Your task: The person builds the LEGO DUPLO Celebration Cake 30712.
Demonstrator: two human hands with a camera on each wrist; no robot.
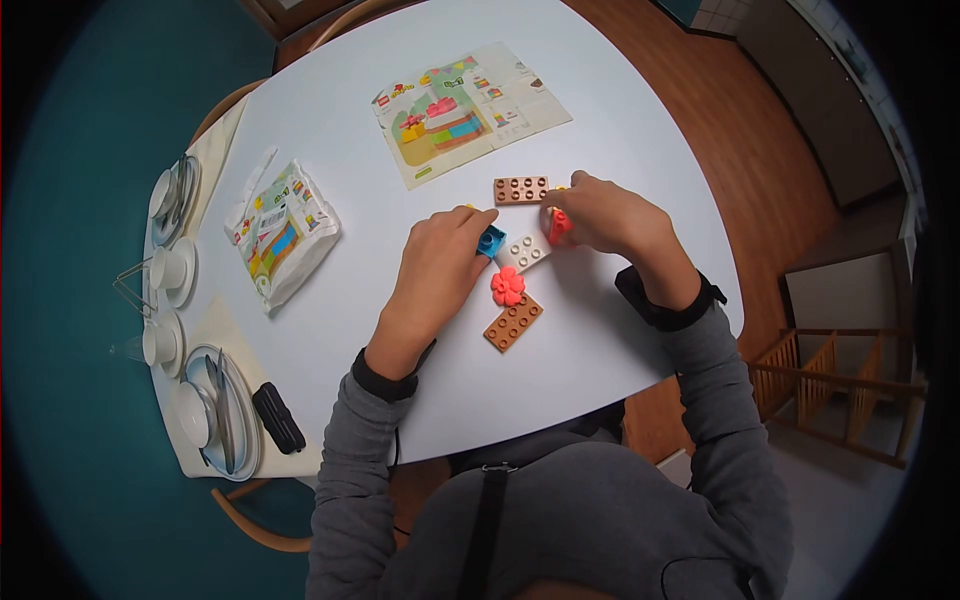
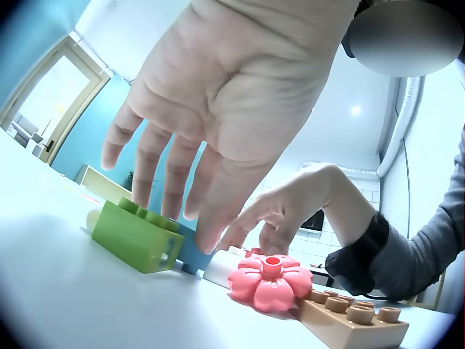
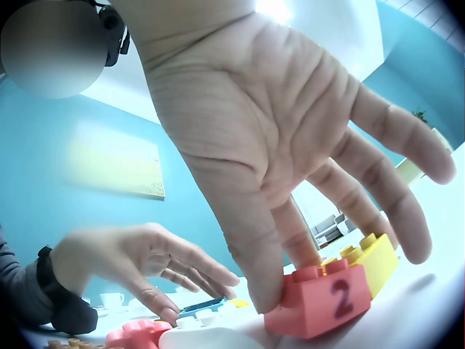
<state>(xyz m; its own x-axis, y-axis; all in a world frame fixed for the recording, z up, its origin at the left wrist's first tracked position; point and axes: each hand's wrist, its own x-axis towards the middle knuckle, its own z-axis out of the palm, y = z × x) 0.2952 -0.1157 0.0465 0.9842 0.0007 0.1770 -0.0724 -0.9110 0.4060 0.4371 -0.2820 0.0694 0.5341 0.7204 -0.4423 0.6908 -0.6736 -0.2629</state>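
My left hand (image 1: 436, 262) reaches down over a blue brick (image 1: 490, 241), its fingers mostly straight and its thumb tip right at the brick's side. A green brick (image 2: 138, 234) stands beside the blue one, under those fingers. My right hand (image 1: 612, 216) pinches a red brick (image 3: 320, 302) marked "2" between thumb and index finger, low over the table. A yellow brick (image 3: 376, 262) is just behind it, below the other, spread fingers. Between the hands lies a white brick (image 1: 526, 252), with a coral flower piece (image 1: 507, 286) at its near end.
One brown brick (image 1: 513, 322) lies nearest the body, and a copper-brown brick (image 1: 521, 190) lies beyond the hands. Farther back is a printed picture sheet (image 1: 470, 112). At left are a white brick bag (image 1: 284, 238), a black case (image 1: 279, 418), cups and stacked plates (image 1: 247, 440).
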